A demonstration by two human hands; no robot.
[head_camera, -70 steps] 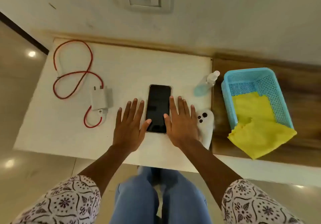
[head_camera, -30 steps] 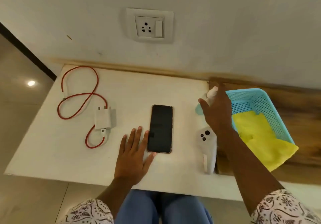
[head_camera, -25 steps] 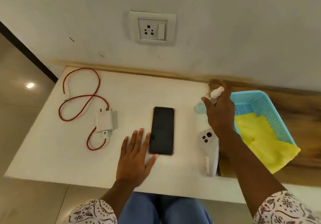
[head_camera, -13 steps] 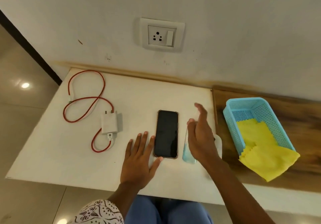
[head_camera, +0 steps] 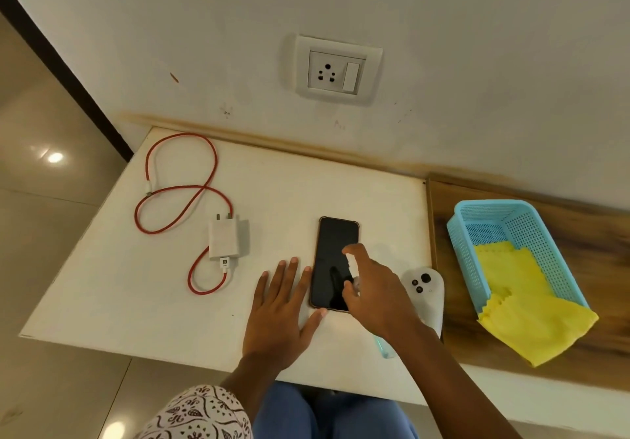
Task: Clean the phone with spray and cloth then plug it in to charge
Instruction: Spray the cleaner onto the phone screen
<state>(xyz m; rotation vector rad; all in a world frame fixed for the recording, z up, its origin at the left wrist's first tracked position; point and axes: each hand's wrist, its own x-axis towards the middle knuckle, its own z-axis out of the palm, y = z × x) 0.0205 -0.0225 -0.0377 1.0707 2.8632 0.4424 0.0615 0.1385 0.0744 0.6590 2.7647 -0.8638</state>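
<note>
A black phone [head_camera: 332,251] lies screen up on the white table [head_camera: 170,285]. My right hand [head_camera: 375,293] grips a small spray bottle [head_camera: 351,264] just above the phone's lower right part, its white nozzle toward the screen and its bluish base showing under my wrist. My left hand [head_camera: 279,309] lies flat with fingers spread on the table, touching the phone's lower left edge. A yellow cloth [head_camera: 525,305] hangs out of a blue basket [head_camera: 504,213] on the right. A white charger [head_camera: 225,242] with a red cable [head_camera: 177,186] lies at the left.
A wall socket [head_camera: 335,72] with a switch sits above the table's back edge. A white phone case [head_camera: 426,288] lies at the table's right edge, next to a wooden surface [head_camera: 579,234] that bears the basket. My knees are below the front edge.
My right hand reached to the bottle beside the basket, picked it up and carried it left over the phone. My left hand stayed beside the phone.
</note>
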